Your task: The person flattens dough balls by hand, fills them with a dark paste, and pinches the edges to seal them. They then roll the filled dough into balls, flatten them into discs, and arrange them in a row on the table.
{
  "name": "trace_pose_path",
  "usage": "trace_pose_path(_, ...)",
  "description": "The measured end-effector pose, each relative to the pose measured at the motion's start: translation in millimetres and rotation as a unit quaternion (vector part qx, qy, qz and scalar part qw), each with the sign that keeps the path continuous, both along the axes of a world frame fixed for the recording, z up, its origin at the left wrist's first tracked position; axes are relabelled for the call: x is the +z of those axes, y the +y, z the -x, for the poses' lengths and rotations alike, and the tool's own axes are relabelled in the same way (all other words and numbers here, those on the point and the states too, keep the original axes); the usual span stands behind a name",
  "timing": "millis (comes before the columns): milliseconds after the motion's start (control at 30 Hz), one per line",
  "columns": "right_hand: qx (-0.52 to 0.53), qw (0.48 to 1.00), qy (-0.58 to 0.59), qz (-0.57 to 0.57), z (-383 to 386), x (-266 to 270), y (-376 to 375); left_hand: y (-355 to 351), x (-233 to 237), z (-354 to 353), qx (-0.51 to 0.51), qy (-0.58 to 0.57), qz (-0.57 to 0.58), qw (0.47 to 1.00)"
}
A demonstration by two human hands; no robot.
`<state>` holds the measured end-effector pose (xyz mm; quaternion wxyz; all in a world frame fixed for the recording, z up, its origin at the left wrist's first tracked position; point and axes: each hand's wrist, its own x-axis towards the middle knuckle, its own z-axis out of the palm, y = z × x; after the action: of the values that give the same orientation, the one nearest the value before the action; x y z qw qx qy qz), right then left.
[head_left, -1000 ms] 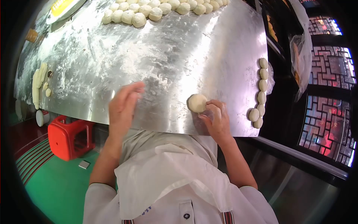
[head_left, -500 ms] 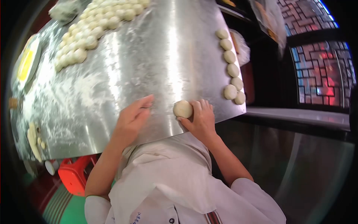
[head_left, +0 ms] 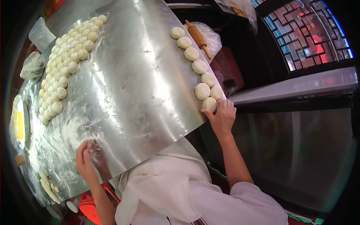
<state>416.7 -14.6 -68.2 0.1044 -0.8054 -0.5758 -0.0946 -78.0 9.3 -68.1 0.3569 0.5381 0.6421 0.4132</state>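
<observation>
On my remote feed, the person's right hand point(head_left: 222, 117), right of centre, lies mostly open, thumb spread along the edge of the steel desk point(head_left: 142, 97) and fingertips resting against the near side of a dough ball point(head_left: 210, 104). I see a touch here, not a closed grip. The ball sits just up and left of those fingers, at the desk's right edge, as the nearest piece in a row of dough balls point(head_left: 199, 66). Being round, it points nowhere. The long axis belongs to the row, which runs from the hand toward the top centre of the frame. It ends beside a rolling pin point(head_left: 197, 36) lying on a plastic bag point(head_left: 213, 33). The left hand point(head_left: 85, 159) is well apart at lower left, loosely curled on flour point(head_left: 71, 131). I cannot tell whether it holds anything, so the right is by far the nearer. A packed mass of dough balls point(head_left: 63, 71) fills the upper left.
</observation>
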Motion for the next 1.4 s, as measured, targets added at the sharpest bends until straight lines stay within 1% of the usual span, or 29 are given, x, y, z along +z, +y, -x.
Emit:
trace_pose_path(33, -0.002, 1.0, 0.001, -0.005, 0, 6, 1, -6, -2, 12, -0.002, 0.001, -0.005, 1.0)
trace_pose_path(100, 0.044, 0.998, 0.029, -0.047, -2, 14, 3, -21, -7, 37, 0.061, 0.068, -0.037, 0.995)
trace_pose_path(133, 0.044, 0.997, 0.029, -0.048, -3, 16, 7, -28, -12, 52, 0.061, 0.068, -0.039, 0.995)
trace_pose_path(200, 0.14, 0.985, 0.05, -0.09, -4, 18, 23, -41, -19, 74, 0.132, 0.115, -0.053, 0.983)
trace_pose_path(233, 0.147, 0.983, 0.05, -0.093, -4, 14, 29, -47, -22, 78, 0.138, 0.115, -0.055, 0.982)
trace_pose_path(300, 0.172, 0.983, 0.011, 0.058, 1, 0, 47, -60, -23, 90, 0.169, 0.226, -0.065, 0.957)
trace_pose_path(333, 0.13, 0.986, 0.029, 0.102, 9, 4, 51, -66, -30, 97, 0.167, 0.244, -0.069, 0.953)
trace_pose_path(367, 0.132, 0.987, 0.02, 0.092, 10, 1, 52, -75, -38, 103, 0.177, 0.264, -0.074, 0.945)
trace_pose_path(400, 0.145, 0.985, 0.007, 0.096, 18, 4, 54, -77, -31, 94, 0.165, 0.287, -0.07, 0.941)
trace_pose_path(433, 0.185, 0.98, 0.016, 0.066, 30, 7, 56, -77, -29, 82, 0.194, 0.256, -0.07, 0.944)
trace_pose_path(467, 0.238, 0.97, 0.043, 0.035, 45, 4, 62, -78, -32, 81, 0.172, 0.257, -0.118, 0.943)
trace_pose_path(500, 0.281, 0.956, 0.079, 0.024, 65, 6, 73, -74, -26, 75, 0.168, 0.28, -0.118, 0.938)
trace_pose_path(567, 0.309, 0.923, 0.221, 0.059, 117, 12, 105, -71, -26, 75, 0.186, 0.315, -0.129, 0.922)
trace_pose_path(633, 0.377, 0.875, 0.298, 0.054, 179, 15, 145, -69, -24, 73, 0.184, 0.307, -0.133, 0.924)
trace_pose_path(700, 0.424, 0.84, 0.328, 0.08, 247, 12, 187, -69, -24, 73, 0.195, 0.296, -0.146, 0.924)
trace_pose_path(767, 0.48, 0.825, 0.289, 0.078, 318, 21, 223, -68, -20, 71, 0.2, 0.286, -0.14, 0.927)
trace_pose_path(833, 0.492, 0.824, 0.278, 0.034, 378, 18, 253, -68, -20, 72, 0.203, 0.289, -0.144, 0.924)
trace_pose_path(867, 0.499, 0.821, 0.276, 0.036, 400, 12, 266, -68, -20, 73, 0.199, 0.293, -0.148, 0.924)
trace_pose_path(933, 0.494, 0.839, 0.226, -0.021, 430, -1, 283, -68, -18, 72, 0.208, 0.288, -0.145, 0.923)
trace_pose_path(967, 0.5, 0.837, 0.223, -0.015, 434, -6, 285, -69, -18, 72, 0.21, 0.284, -0.145, 0.924)
trace_pose_path(1033, 0.503, 0.812, 0.293, -0.043, 429, -14, 286, -70, -19, 74, 0.215, 0.28, -0.143, 0.925)
trace_pose_path(1067, 0.498, 0.801, 0.331, -0.026, 417, -9, 280, -70, -21, 74, 0.214, 0.277, -0.147, 0.925)
trace_pose_path(1133, 0.5, 0.796, 0.342, 0.001, 378, 9, 261, -69, -20, 76, 0.214, 0.272, -0.148, 0.927)
trace_pose_path(1167, 0.5, 0.8, 0.331, 0.005, 355, 18, 246, -68, -19, 77, 0.206, 0.275, -0.159, 0.926)
trace_pose_path(1200, 0.472, 0.827, 0.302, 0.041, 331, 30, 229, -67, -17, 76, 0.206, 0.278, -0.161, 0.924)
trace_pose_path(1233, 0.472, 0.829, 0.295, 0.051, 307, 31, 216, -67, -18, 77, 0.209, 0.27, -0.154, 0.927)
trace_pose_path(1300, 0.485, 0.836, 0.164, 0.199, 270, 32, 197, -67, -20, 78, 0.198, 0.285, -0.16, 0.924)
trace_pose_path(1333, 0.481, 0.838, 0.159, 0.204, 265, 30, 193, -67, -20, 77, 0.2, 0.283, -0.159, 0.924)
trace_pose_path(1400, 0.546, 0.82, 0.094, 0.146, 259, 24, 185, -67, -18, 77, 0.192, 0.278, -0.158, 0.928)
